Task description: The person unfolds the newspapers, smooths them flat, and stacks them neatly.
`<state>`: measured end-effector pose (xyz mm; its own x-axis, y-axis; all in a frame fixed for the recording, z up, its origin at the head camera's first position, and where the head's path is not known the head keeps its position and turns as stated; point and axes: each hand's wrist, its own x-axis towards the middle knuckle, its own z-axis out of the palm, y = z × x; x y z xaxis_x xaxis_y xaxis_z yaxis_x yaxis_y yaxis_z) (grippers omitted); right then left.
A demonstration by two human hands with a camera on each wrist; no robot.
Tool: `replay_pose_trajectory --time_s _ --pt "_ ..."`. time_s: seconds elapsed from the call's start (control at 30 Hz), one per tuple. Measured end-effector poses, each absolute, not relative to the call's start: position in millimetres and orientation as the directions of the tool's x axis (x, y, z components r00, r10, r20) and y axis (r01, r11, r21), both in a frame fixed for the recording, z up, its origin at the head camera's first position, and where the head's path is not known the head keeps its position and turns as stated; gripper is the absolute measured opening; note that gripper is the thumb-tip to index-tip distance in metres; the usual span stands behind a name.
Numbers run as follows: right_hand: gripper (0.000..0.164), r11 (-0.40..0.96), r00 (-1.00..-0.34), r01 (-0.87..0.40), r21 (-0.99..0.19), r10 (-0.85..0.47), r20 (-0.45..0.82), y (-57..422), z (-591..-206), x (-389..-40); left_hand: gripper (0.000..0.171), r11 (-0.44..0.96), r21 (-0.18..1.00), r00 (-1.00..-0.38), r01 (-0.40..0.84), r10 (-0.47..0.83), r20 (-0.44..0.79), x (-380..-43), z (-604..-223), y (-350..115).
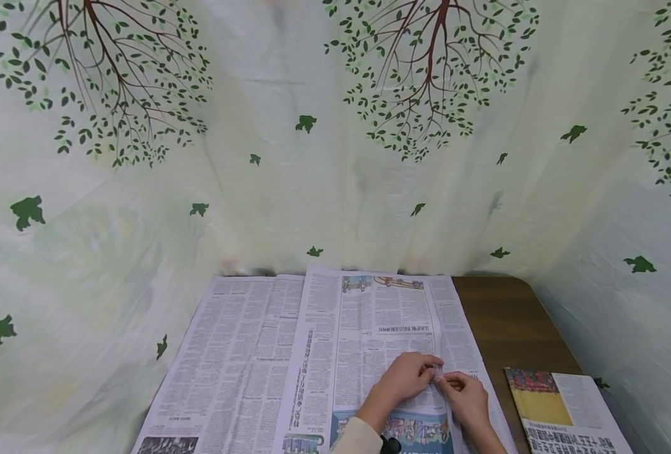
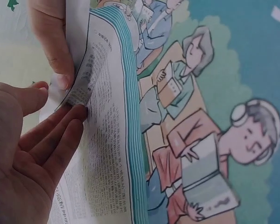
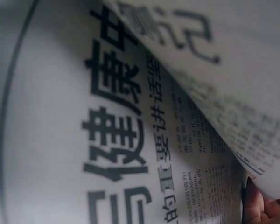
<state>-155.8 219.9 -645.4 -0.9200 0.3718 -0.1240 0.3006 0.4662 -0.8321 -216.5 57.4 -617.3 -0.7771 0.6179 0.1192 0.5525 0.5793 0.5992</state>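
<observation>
A printed newspaper sheet [image 1: 389, 353] lies spread on the table, its right part lifted along a lengthwise fold. My right hand [image 1: 467, 398] pinches the raised edge of the newspaper between thumb and fingers; its thumb [image 2: 63, 81] presses on the paper in the left wrist view. Close beside it, my left hand [image 1: 406, 378] touches the same fold with nearly straight fingers [image 2: 67, 140], its thumb apart from the paper. The right wrist view looks under the lifted newspaper [image 3: 116, 116], with part of a hand [image 3: 266, 207] at the lower right corner.
Another newspaper sheet [image 1: 227, 353] lies flat to the left, partly under the first. A folded printed paper with a colour photo [image 1: 565, 413] sits at the right on the brown table [image 1: 508, 315]. A leaf-patterned curtain [image 1: 313, 189] hangs behind and at both sides.
</observation>
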Motion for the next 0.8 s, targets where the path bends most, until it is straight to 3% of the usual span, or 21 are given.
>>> replay_pose_trajectory --time_s 0.2,0.37,0.6,0.8 --pt "0.023 0.476 -0.921 0.3 -0.827 0.37 -0.121 219.8 -646.8 -156.5 0.029 0.617 0.483 -0.749 0.622 0.648 0.138 -216.1 -615.0 59.4" --pt "0.023 0.477 -0.926 0.294 -0.828 0.357 -0.123 221.7 -648.2 -156.6 0.03 0.631 0.469 -0.757 0.618 0.64 0.136 -216.3 -613.8 62.8" --pt "0.034 0.438 -0.938 0.287 -0.852 0.31 -0.157 228.4 -650.7 -153.2 0.006 0.617 0.58 -0.822 0.532 0.54 0.179 -213.7 -619.5 63.0" --pt "0.036 0.377 -0.951 0.256 -0.89 0.264 -0.162 234.5 -654.0 -153.7 0.012 0.589 0.68 -0.873 0.436 0.461 0.16 -213.5 -624.6 61.9"
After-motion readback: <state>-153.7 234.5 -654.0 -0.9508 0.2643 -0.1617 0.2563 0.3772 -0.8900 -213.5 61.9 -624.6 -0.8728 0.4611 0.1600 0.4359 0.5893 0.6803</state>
